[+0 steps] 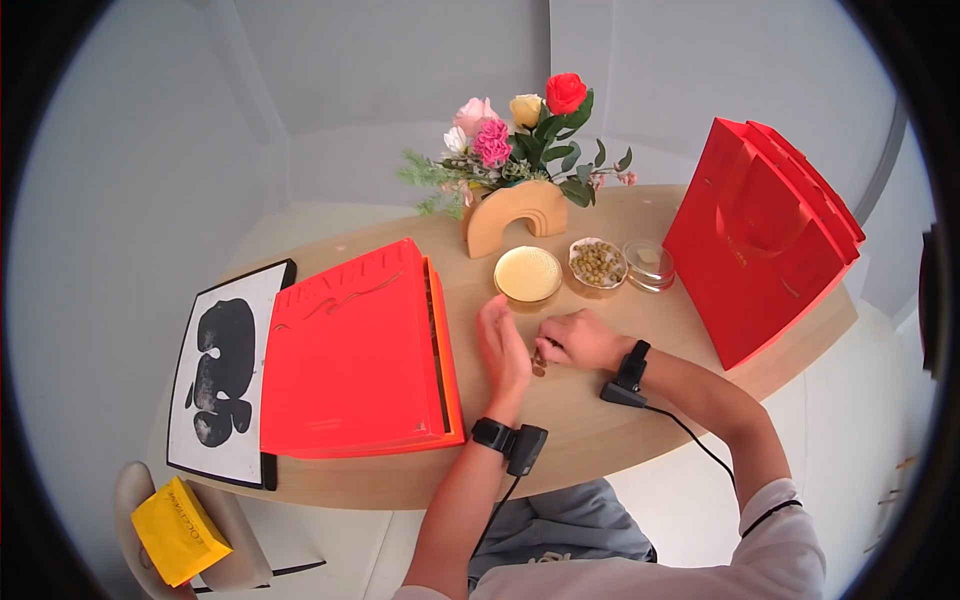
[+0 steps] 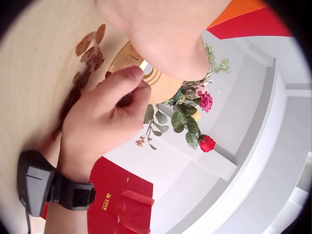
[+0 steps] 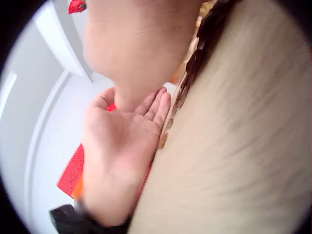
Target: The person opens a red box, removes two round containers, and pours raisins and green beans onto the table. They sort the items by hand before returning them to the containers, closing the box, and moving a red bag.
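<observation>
Thin reddish-brown slices (image 2: 87,48) lie loosely on the wooden table between the two hands; a few show in the head view, and in the right wrist view they line up along the tabletop. My left hand (image 1: 503,342) stands on its edge beside them, palm toward the right hand and fingers extended. Close to its palm, my right hand (image 1: 582,338) is low over the slices (image 1: 540,366) with its fingers curled and thumb bent in. The inside of the right hand is hidden, and I cannot tell whether any slice is in it.
Beyond the hands stand a round container (image 1: 527,277) with a pale yellow inside, a bowl of greenish buds (image 1: 597,264) and a clear round dish (image 1: 650,266). A flower arrangement (image 1: 520,150) is behind. A red box (image 1: 350,350) lies left, a red paper bag (image 1: 750,240) stands right.
</observation>
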Demonstrator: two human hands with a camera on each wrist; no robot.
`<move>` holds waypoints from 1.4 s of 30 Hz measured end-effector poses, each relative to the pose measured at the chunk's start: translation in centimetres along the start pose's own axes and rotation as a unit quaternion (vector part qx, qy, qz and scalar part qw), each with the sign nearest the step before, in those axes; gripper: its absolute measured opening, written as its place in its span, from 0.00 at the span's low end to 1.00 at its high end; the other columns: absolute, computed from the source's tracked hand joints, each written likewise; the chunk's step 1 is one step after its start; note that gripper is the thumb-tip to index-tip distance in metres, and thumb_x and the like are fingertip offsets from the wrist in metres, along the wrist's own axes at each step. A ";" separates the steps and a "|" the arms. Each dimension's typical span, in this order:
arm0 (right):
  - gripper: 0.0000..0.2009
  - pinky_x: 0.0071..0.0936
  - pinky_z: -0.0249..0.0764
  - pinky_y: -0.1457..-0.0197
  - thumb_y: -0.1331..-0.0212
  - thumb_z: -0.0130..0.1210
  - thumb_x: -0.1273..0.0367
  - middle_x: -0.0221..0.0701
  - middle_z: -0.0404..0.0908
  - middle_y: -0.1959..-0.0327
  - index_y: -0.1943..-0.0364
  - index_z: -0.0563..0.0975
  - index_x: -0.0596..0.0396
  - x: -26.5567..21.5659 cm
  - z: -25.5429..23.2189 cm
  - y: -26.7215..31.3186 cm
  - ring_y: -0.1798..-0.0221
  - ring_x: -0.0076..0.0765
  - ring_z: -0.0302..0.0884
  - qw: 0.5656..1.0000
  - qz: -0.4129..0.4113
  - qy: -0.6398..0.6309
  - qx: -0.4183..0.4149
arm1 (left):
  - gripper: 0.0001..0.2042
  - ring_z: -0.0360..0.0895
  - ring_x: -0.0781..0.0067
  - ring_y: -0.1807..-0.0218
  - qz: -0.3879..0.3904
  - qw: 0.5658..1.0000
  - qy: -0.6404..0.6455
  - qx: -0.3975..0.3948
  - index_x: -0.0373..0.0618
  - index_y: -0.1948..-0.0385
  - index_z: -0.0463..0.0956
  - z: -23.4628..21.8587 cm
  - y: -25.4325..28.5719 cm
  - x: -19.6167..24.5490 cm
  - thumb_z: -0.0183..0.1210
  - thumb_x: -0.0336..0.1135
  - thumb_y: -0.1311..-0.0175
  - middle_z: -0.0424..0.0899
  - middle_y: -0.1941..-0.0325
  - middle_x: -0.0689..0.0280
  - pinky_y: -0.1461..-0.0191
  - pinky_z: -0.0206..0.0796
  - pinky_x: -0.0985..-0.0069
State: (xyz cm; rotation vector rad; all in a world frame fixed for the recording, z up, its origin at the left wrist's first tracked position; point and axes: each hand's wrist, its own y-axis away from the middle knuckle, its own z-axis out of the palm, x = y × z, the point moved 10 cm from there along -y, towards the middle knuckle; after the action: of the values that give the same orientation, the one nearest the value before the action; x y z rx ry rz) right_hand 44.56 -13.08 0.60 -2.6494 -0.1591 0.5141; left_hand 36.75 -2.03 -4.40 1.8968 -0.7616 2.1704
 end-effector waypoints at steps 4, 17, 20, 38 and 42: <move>0.11 0.47 0.80 0.64 0.33 0.59 0.61 0.41 0.84 0.74 0.66 0.80 0.55 1.0 -2.6 -1.4 0.69 0.55 0.84 0.995 0.099 0.018 0.022 | 0.20 0.73 0.53 0.34 -0.005 1.000 0.018 0.002 0.36 0.40 0.74 0.2 0.0 0.1 0.45 0.43 0.19 0.77 0.37 0.51 0.29 0.63 0.60; 0.17 0.50 0.80 0.54 0.33 0.56 0.58 0.50 0.86 0.69 0.63 0.82 0.61 8.3 -3.0 -11.7 0.63 0.62 0.85 0.978 0.198 0.010 0.060 | 0.19 0.74 0.53 0.36 0.017 1.000 0.019 0.018 0.35 0.40 0.74 0.0 0.1 0.1 0.47 0.40 0.19 0.77 0.38 0.51 0.31 0.65 0.60; 0.18 0.50 0.81 0.51 0.33 0.55 0.57 0.50 0.87 0.68 0.63 0.83 0.61 9.2 -1.9 -12.3 0.61 0.61 0.86 0.973 0.223 0.000 0.053 | 0.19 0.75 0.55 0.35 0.004 1.000 0.007 0.024 0.35 0.41 0.75 -0.1 0.0 0.0 0.46 0.41 0.19 0.78 0.39 0.52 0.29 0.64 0.62; 0.13 0.48 0.82 0.52 0.34 0.55 0.56 0.35 0.90 0.61 0.58 0.85 0.47 8.6 -3.8 -8.8 0.55 0.50 0.88 0.960 0.273 0.065 -0.002 | 0.15 0.75 0.52 0.38 0.008 1.000 0.006 0.027 0.34 0.43 0.74 0.0 -0.2 0.1 0.53 0.31 0.27 0.78 0.41 0.51 0.32 0.66 0.60; 0.11 0.45 0.83 0.52 0.34 0.58 0.60 0.36 0.91 0.63 0.57 0.85 0.48 8.6 -4.6 -7.3 0.57 0.49 0.88 0.966 0.254 0.024 0.031 | 0.20 0.71 0.48 0.37 0.175 0.963 -0.202 0.039 0.37 0.43 0.75 -0.2 0.5 4.6 0.57 0.28 0.38 0.77 0.45 0.52 0.27 0.59 0.55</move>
State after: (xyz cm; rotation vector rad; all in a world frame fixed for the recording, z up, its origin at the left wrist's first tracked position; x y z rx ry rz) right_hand 54.01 -6.66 4.79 -2.6275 0.5557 0.5997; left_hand 35.54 -3.34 -0.08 2.4494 -1.1768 2.0345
